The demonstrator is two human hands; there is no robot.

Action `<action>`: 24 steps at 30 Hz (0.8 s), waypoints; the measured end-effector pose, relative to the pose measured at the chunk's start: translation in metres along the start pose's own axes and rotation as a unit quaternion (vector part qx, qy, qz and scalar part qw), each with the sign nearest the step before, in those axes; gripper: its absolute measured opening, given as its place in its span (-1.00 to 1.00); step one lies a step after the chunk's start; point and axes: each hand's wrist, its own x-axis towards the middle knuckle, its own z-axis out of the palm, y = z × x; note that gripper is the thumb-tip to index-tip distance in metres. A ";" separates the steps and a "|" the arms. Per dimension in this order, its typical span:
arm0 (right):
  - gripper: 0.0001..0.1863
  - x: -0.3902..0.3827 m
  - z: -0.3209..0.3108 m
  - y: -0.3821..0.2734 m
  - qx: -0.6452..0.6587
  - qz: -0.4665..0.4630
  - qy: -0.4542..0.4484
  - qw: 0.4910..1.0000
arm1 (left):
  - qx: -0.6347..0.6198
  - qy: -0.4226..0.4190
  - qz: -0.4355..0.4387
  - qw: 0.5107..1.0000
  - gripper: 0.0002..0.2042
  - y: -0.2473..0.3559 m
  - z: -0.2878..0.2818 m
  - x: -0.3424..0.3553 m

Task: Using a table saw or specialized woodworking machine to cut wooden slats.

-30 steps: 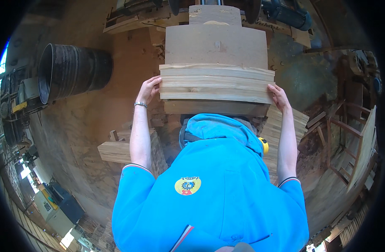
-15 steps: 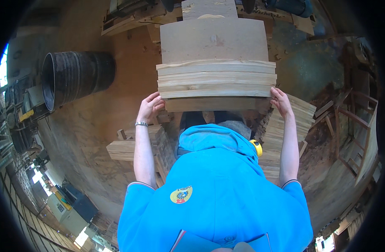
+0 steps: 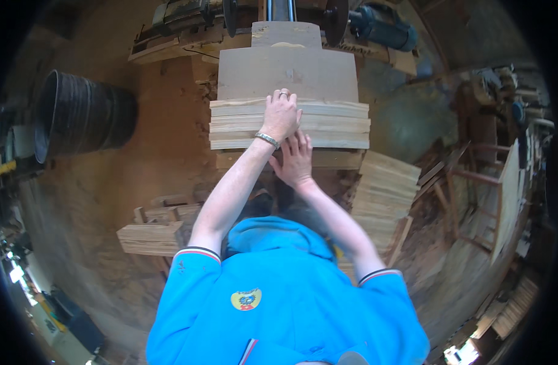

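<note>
A stack of pale wooden strips (image 3: pixel 337 125) lies side by side across a beige board (image 3: pixel 253 72), above a darker wooden ledge (image 3: pixel 343 159). My left hand (image 3: pixel 281 114), with a ring and a metal watch, is at the middle of the strips, its fingers curled over their far edge. Just below and to its right, my right hand (image 3: pixel 295 159) rests against the near edge, fingers apart and extended, partly behind the left hand.
A machine with a blue motor (image 3: pixel 382 30) and dark discs is at the top. A dark barrel (image 3: pixel 84 118) is at left. Piles of wood strips (image 3: pixel 148 237) (image 3: pixel 385 188) flank me below. A wooden frame (image 3: pixel 483 201) is at right.
Both hands have left the ends of the strips and moved to their middle, the left reaching over to the far edge, the right to the near edge.
</note>
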 end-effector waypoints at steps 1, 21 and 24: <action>-0.37 -0.001 0.007 -0.002 0.011 0.012 0.030 0.999 | 0.053 -0.036 -0.023 0.998 -0.65 0.002 0.003 0.000; -0.55 0.062 0.034 0.026 -0.026 0.038 0.166 0.985 | 0.104 0.005 -0.043 0.994 -0.56 -0.014 0.019 0.058; -0.56 0.095 0.038 0.036 -0.019 0.044 0.180 0.982 | 0.111 -0.007 -0.057 0.992 -0.58 -0.027 0.022 0.093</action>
